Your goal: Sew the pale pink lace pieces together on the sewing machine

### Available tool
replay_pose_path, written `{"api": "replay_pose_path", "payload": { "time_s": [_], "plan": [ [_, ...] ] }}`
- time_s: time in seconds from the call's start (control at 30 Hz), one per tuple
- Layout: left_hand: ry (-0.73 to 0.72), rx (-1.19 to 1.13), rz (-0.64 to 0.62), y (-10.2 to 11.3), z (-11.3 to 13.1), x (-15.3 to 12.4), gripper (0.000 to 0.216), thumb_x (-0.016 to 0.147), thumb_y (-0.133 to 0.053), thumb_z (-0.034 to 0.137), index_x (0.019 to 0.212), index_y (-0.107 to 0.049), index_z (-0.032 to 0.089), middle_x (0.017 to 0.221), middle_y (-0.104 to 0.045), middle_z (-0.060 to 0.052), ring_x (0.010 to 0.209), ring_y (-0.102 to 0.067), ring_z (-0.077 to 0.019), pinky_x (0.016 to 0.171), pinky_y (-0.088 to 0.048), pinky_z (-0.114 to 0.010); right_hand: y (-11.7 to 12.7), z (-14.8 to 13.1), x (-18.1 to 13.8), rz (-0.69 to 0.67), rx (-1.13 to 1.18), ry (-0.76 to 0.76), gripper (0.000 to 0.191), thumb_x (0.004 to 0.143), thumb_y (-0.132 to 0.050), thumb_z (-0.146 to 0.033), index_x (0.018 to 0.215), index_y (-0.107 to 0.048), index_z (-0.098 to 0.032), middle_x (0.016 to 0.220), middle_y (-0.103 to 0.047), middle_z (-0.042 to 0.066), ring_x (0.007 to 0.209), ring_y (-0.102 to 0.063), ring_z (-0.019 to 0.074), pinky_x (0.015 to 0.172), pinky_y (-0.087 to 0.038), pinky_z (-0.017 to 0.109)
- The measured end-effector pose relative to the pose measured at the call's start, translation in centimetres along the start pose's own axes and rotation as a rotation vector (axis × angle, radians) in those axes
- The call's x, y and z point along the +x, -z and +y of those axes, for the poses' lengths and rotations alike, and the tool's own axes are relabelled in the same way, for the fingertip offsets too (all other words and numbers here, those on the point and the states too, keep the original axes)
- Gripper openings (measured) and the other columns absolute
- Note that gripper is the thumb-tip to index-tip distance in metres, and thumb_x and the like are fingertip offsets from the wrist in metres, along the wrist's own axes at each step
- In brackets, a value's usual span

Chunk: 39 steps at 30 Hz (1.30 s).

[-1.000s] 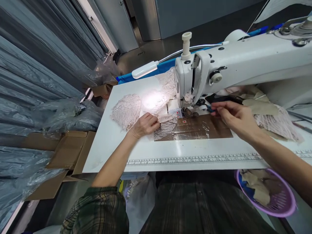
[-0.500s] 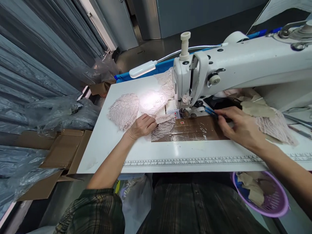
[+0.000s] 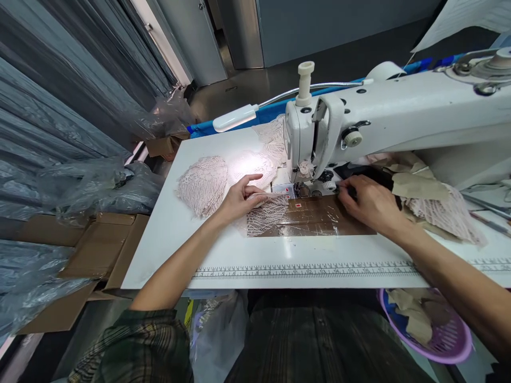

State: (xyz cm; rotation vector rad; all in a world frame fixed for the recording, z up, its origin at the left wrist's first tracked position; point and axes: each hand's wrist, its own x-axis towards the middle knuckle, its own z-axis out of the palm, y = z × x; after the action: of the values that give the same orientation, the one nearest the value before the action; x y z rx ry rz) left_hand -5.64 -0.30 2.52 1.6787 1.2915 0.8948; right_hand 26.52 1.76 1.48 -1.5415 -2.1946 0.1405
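My left hand (image 3: 238, 200) pinches the edge of a pale pink lace piece (image 3: 266, 217) between thumb and fingers, with its index finger stretched out above. The lace lies left of the presser foot and needle of a white sewing machine (image 3: 305, 133), partly over a brown taped plate (image 3: 315, 217). My right hand (image 3: 369, 205) is closed, fingertips bent down at the plate's right end, beside black cloth (image 3: 369, 174). Whatever those fingers hold is hidden. More pink lace (image 3: 203, 185) is heaped left of the machine under a lit lamp (image 3: 235, 118).
A printed ruler strip (image 3: 303, 272) runs along the front edge of the white table (image 3: 167, 239). Beige and pink scraps (image 3: 421, 183) and metal tools (image 3: 489, 210) lie at the right. Below hangs a purple basket (image 3: 449, 338) with cloth pieces. Cardboard boxes (image 3: 99, 247) stand left.
My left hand has shifted slightly right and raised its index finger. My right hand has moved a little left; the blue-handled tool it held is out of sight.
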Motion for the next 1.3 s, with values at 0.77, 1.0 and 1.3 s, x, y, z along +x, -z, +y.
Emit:
{"api": "replay_pose_path", "payload": {
  "time_s": [0.77,1.0,1.3],
  "plan": [
    [0.113,-0.261,-0.172,-1.7,-1.0,1.6,0.071,0.076,-0.077,0.027,0.138,-0.044,0.015,0.081,-0.073,-0.003,0.074,-0.066,-0.0121,0.072,-0.047,-0.026,-2.6,-9.2,1.8,-0.385,-0.092,0.168,0.040,0.103,-0.028,-0.042,0.101,-0.059,-0.015,0.091,-0.070,0.010,0.072,-0.064,0.0226,0.055,-0.027,0.029],
    [0.129,-0.273,-0.135,-1.8,-1.0,1.7,0.071,0.075,-0.077,0.024,0.137,-0.044,0.012,0.076,-0.072,-0.002,0.069,-0.063,-0.0109,0.072,-0.045,-0.025,-3.6,-9.2,2.1,-0.360,-0.062,0.138,0.040,0.103,-0.030,-0.042,0.092,-0.059,-0.017,0.085,-0.071,0.008,0.071,-0.064,0.0211,0.054,-0.026,0.029],
    [0.167,-0.286,-0.143,-2.0,-0.1,2.5,0.065,0.075,-0.075,0.020,0.132,-0.045,0.012,0.072,-0.070,0.000,0.064,-0.060,-0.0094,0.067,-0.042,-0.023,-4.2,-9.3,2.1,-0.352,-0.040,-0.001,0.041,0.103,-0.031,-0.044,0.083,-0.058,-0.019,0.075,-0.068,0.006,0.065,-0.063,0.0205,0.053,-0.024,0.028]
  ]
}}
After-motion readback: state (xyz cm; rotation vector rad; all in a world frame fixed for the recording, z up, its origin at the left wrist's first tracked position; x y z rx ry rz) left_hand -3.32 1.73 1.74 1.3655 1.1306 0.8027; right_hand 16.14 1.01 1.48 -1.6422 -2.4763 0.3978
